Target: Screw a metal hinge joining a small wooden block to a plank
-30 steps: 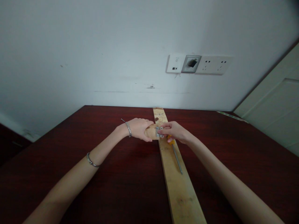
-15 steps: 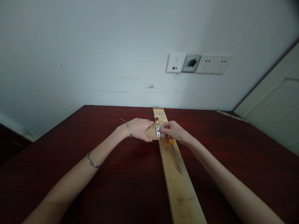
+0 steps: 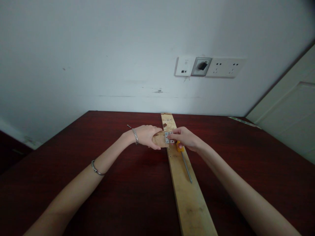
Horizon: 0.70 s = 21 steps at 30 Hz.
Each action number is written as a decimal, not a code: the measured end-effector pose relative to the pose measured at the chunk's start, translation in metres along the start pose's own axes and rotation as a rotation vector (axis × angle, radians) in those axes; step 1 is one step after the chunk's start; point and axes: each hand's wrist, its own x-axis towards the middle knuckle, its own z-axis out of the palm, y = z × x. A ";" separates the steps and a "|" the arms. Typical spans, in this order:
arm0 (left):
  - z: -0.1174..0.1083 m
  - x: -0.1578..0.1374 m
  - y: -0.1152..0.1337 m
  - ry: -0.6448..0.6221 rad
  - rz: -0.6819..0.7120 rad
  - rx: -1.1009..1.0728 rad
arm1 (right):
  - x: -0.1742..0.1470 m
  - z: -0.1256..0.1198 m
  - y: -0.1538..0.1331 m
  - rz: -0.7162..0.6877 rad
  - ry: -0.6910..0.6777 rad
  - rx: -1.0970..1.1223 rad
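Note:
My left hand (image 3: 147, 136) is wrapped around a short wooden piece (image 3: 158, 139), which lies across the long wooden plank (image 3: 192, 203). A silver metal hinge (image 3: 167, 138) with screw holes sits at the right end of that short piece, over the plank. The fingers of my right hand (image 3: 185, 137) are closed at the hinge's right leaf and cover part of it. Whether a screw is between the fingertips is hidden. Under my right hand rests a screwdriver (image 3: 186, 165), its yellow handle partly covered and its shaft pointing toward me along the plank.
The plank runs over a dark red tabletop (image 3: 123, 196) to the wall (image 3: 110, 59). A small screw-like metal piece (image 3: 129, 126) lies behind my left wrist. Wall sockets (image 3: 225, 68) are above the table. A flat strip (image 3: 244, 122) lies at the right back edge.
My right fingertips have shifted slightly left over the hinge, and the hinge has tilted or moved a little. My left hand has barely moved on the short wooden piece.

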 end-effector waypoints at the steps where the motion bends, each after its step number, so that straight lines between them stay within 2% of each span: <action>1: 0.000 0.000 0.000 0.001 0.005 -0.017 | 0.000 0.000 0.000 0.004 -0.002 0.010; 9: 0.004 0.001 -0.005 0.025 0.044 -0.118 | 0.002 -0.002 0.003 0.028 -0.008 0.057; 21: 0.005 0.000 -0.004 0.022 0.057 -0.050 | 0.006 0.001 0.008 0.024 0.016 0.077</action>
